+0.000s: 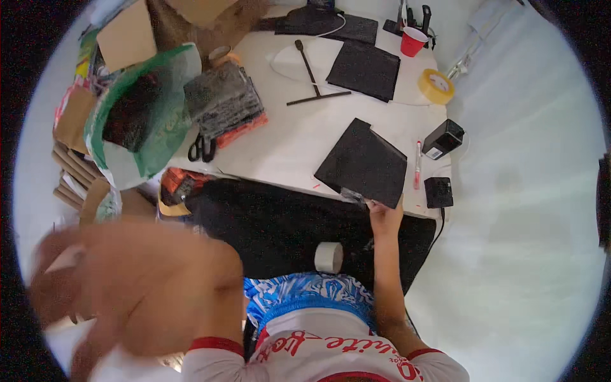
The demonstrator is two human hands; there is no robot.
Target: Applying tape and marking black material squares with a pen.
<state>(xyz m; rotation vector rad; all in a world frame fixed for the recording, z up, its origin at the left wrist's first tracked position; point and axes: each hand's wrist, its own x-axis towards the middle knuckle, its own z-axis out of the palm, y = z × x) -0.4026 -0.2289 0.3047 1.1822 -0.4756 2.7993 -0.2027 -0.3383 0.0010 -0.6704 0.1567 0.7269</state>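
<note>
My right hand grips the near corner of a flat black folded sheet, fingers closed on its edge. The sheet lies at the front right of the white table, and I cannot make out its material. A crumpled clear strip shows along its near edge. My left hand is raised close to the camera at the lower left, apart from the table. Motion smears its fingers, so what it may hold does not show. On my lap sits a roll of white tape.
On the table are another black folded stack, a T-shaped dark tool, scissors, wrapped packs, yellow tape, a red cup, a marker and black boxes. A green-white bag stands left.
</note>
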